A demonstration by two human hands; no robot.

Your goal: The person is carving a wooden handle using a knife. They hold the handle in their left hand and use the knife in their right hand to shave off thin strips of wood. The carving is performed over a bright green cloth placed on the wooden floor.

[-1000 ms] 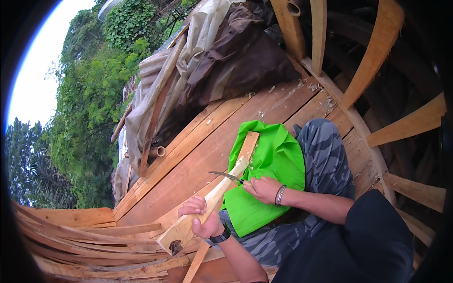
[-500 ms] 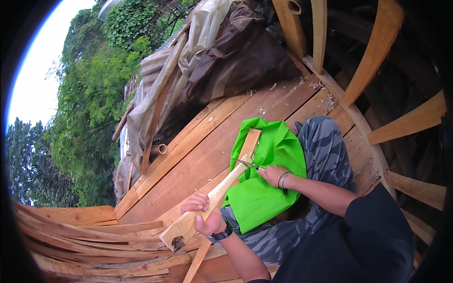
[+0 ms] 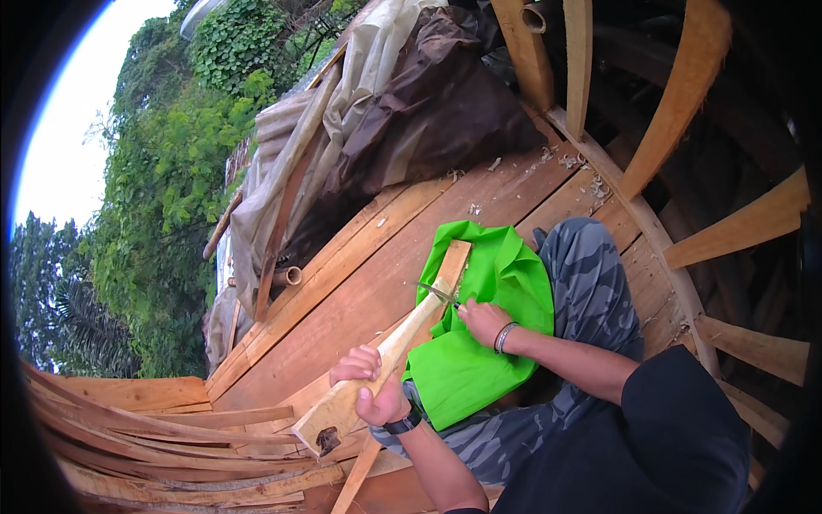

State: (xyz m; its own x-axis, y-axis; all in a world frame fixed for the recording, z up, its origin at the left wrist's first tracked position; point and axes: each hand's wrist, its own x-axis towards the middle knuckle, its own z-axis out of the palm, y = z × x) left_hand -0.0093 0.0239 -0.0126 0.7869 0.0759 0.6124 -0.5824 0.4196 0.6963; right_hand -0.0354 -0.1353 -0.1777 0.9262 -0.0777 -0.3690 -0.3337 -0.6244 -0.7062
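The left hand is wrapped tight around the thick near end of a long pale wooden stick, thumb over the top, with a dark watch on the wrist just behind it. From that grip the stick runs up and away to the right, its far end resting on a bright green cloth that is spread over the person's lap. The right hand sits further along the stick, beyond the left hand and well apart from it, closed on the handle of a small knife whose blade lies against the wood just past the fingers; a metal bracelet circles that wrist. Under the cloth, below the right forearm, are camouflage-patterned trousers. Past both hands stretches a floor of reddish wooden planks with a few light shavings scattered at its far side. Beyond the planks lies a heap of brown and grey tarpaulin. Near the left hand, on its outer side, curved planks are stacked, and to the right of the right arm curved wooden ribs rise.
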